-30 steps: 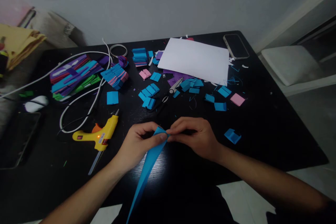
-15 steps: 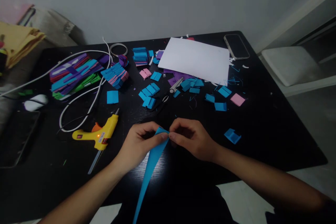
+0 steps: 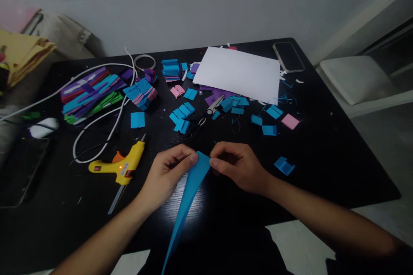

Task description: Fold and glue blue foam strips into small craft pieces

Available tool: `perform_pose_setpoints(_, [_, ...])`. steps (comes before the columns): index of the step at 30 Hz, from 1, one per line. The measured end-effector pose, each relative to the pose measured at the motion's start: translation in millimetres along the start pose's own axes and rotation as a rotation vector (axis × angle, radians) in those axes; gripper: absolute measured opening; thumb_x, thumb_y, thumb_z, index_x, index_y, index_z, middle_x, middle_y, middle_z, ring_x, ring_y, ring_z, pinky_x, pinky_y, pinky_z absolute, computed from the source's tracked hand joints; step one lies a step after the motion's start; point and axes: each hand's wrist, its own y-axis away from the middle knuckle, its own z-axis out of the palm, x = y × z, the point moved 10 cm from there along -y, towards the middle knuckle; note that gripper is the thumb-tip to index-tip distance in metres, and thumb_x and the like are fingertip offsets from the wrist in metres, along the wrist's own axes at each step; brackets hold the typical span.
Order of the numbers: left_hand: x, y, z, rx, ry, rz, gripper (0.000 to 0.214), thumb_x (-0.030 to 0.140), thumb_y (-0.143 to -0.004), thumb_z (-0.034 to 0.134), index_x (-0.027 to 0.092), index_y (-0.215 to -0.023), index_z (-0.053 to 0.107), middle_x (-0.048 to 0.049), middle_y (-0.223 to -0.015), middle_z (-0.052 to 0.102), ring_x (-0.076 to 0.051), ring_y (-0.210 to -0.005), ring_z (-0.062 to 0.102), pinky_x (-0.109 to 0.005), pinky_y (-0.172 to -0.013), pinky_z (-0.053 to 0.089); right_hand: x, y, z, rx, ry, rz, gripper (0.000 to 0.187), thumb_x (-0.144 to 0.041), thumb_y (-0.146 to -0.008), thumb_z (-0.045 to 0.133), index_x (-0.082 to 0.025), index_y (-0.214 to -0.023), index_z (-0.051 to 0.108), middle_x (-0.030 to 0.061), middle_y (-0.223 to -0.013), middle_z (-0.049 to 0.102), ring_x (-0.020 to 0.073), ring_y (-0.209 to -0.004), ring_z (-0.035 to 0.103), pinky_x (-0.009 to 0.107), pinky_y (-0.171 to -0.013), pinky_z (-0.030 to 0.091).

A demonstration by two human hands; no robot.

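A long blue paper strip (image 3: pixel 191 189) hangs between my hands, its tail running down over the table's front edge. My left hand (image 3: pixel 171 169) is closed, pinching the strip's upper left corner between thumb and forefinger. At the upper right corner, my right hand (image 3: pixel 240 165) pinches the same strip with its fingertips. Beyond the hands lie scissors (image 3: pixel 214 106), partly among paper scraps. A folded blue paper piece (image 3: pixel 284 166) rests to the right of my right hand. Left of my left hand is a yellow glue gun (image 3: pixel 130 162) with an orange light lit.
White paper sheets (image 3: pixel 238 71) cover scraps at the back. Folded blue pieces (image 3: pixel 182 113), a pink piece (image 3: pixel 291 121) and bundled coloured strips (image 3: pixel 93 88) lie around. A white cable (image 3: pixel 75 144) loops at left. A phone (image 3: pixel 288 56) sits at the back right corner.
My left thumb has drawn back to the left corner, so more of the strip's top end shows between my hands. Both hands still pinch the strip.
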Motion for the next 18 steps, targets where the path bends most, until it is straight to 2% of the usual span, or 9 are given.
perform_pose_setpoints(5, [-1,1,-4.9,0.043,0.017,0.013,0.026,0.039,-0.092,0.073,0.016,-0.079,0.074,-0.0003,-0.070,0.065,-0.012,-0.064,0.055,-0.022,-0.061,0.044,-1,-1,0,0.000,0.009,-0.006,0.013,-0.027,-0.089,0.070,-0.018,-0.079,0.068,-0.0021,-0.070,0.062,0.0116,-0.063,0.056,0.024,-0.059,0.043])
perform_pose_setpoints(9, [-5,1,1.2,-0.025,0.052,-0.029,0.023,0.038,-0.091,0.074,0.016,-0.084,0.077,-0.0020,-0.073,0.070,-0.013,-0.065,0.059,-0.022,-0.063,0.047,-1,-1,-2,0.018,0.011,-0.010,0.014,-0.028,-0.089,0.070,-0.018,-0.079,0.067,-0.0018,-0.070,0.061,0.0119,-0.063,0.057,0.025,-0.059,0.043])
perform_pose_setpoints(12, [-4,1,1.2,-0.030,0.058,-0.045,0.023,0.036,-0.090,0.075,0.015,-0.080,0.076,-0.0012,-0.068,0.069,-0.011,-0.061,0.057,-0.021,-0.059,0.045,2,-2,-4,0.018,-0.009,0.012,0.015,-0.028,-0.089,0.069,-0.018,-0.078,0.065,-0.0019,-0.068,0.061,0.0126,-0.063,0.058,0.026,-0.060,0.044])
perform_pose_setpoints(18, [-2,0,7.7,-0.047,-0.029,-0.034,0.022,0.035,-0.085,0.078,0.015,-0.075,0.075,-0.0001,-0.064,0.065,-0.011,-0.058,0.053,-0.021,-0.056,0.042,9,-4,7,-0.046,-0.090,0.086,0.024,-0.038,-0.088,0.073,-0.018,-0.079,0.065,-0.0022,-0.068,0.059,0.0123,-0.063,0.055,0.025,-0.059,0.043])
